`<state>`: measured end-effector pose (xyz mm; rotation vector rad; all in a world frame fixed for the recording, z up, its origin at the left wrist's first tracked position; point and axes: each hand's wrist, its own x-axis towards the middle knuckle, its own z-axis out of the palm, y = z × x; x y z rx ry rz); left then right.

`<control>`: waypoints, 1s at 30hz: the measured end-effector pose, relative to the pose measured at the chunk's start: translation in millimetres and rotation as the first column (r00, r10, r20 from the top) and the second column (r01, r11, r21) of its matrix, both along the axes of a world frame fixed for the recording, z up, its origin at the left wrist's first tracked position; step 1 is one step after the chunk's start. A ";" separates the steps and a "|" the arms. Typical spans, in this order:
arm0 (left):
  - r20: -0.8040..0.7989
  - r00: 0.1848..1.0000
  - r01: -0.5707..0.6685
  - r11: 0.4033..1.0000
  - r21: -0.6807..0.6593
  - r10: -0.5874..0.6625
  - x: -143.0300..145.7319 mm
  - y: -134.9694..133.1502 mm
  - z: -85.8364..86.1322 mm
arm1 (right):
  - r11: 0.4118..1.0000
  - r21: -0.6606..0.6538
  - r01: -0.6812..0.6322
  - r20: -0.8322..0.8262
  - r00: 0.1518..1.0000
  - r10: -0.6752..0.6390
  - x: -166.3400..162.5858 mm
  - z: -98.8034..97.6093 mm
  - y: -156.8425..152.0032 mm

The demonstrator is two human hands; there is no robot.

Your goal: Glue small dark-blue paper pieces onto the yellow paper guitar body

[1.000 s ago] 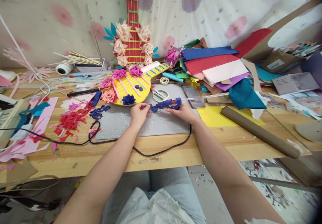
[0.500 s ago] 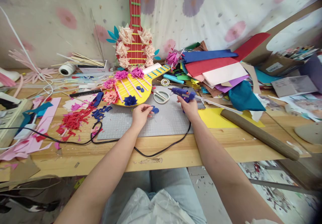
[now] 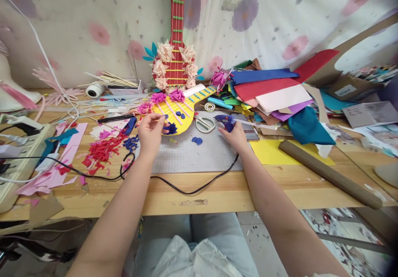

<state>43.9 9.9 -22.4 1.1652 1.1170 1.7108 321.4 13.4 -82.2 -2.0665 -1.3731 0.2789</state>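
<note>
My left hand [image 3: 149,132] is raised over the lower left of a yellow paper guitar [image 3: 186,121], its thumb and fingers pinched on a small blue paper petal [image 3: 166,116]. Just beside the fingertips is a dark blue paper flower [image 3: 171,128], partly covered by the hand. My right hand [image 3: 235,137] grips a blue glue gun [image 3: 224,120] that points left, a clear glue stick [image 3: 255,123] sticking out behind it. Between the hands, blue petals [image 3: 197,140] lie on the grey cutting mat [image 3: 186,159]. Scissors [image 3: 205,123] rest beside the guitar.
A red guitar [image 3: 177,67] with cream flowers leans at the back. Red scraps [image 3: 102,152], blue scraps [image 3: 131,143] and a power strip [image 3: 18,165] are left. Coloured sheets [image 3: 270,88] pile up right, near a brown roll [image 3: 329,173]. The gun's black cord [image 3: 192,193] crosses the front.
My left hand has moved from the blue petals on the mat up and left to the blue flower, carrying a petal. The glue gun stays in my right hand. The view has shifted slightly.
</note>
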 end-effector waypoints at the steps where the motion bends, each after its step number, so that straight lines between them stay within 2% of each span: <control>1: 0.009 0.999 -0.031 0.999 -0.036 0.032 -8.5 2.9 2.9 | 1.000 0.013 0.008 0.018 1.000 -0.008 0.9 1.8 -3.8; 4: 0.012 0.997 -0.069 0.983 -0.173 0.072 -29.5 4.9 5.6 | 1.000 0.001 0.022 0.114 0.993 -0.022 4.0 8.3 -17.8; 8: -0.051 0.998 -0.043 0.953 -0.299 0.029 -40.5 -0.5 -0.7 | 0.999 -0.038 -0.035 0.218 0.975 0.043 1.1 18.1 -34.9; 10: -0.101 0.995 -0.042 0.945 -0.323 0.010 -41.0 -1.5 -4.5 | 0.996 -0.003 -0.093 0.220 0.971 0.091 -9.7 23.6 -37.6; 12: -0.148 0.989 -0.054 0.941 -0.335 0.004 -40.9 -0.4 -7.0 | 0.977 0.054 -0.205 0.175 0.965 0.193 -29.8 29.4 -35.0; 14: -0.185 0.983 -0.068 0.937 -0.341 0.004 -41.5 2.0 -8.3 | 0.929 0.134 -0.345 0.124 0.936 0.330 -58.7 34.0 -28.0; 17: -0.226 0.974 -0.089 0.932 -0.350 0.008 -44.0 5.0 -9.4 | 0.777 0.276 -0.566 0.161 0.824 0.543 -110.2 35.0 -13.9; 18: -0.236 0.972 -0.097 0.931 -0.351 0.012 -45.0 5.4 -9.8 | 0.736 0.301 -0.606 0.200 0.795 0.573 -126.9 33.6 -9.2; 20: -0.257 0.966 -0.102 0.932 -0.349 0.010 -47.3 5.3 -10.6 | 0.697 0.322 -0.640 0.251 0.768 0.589 -155.7 29.3 -0.8; 24: -0.310 0.950 -0.094 0.930 -0.355 -0.022 -51.9 5.3 -12.3 | 0.714 0.337 -0.614 0.272 0.789 0.550 -189.4 21.3 11.8; 30: -0.442 0.896 -0.124 0.933 -0.337 -0.040 -56.7 13.0 -15.5 | 0.750 0.405 -0.523 0.189 0.851 0.491 -196.0 17.9 22.0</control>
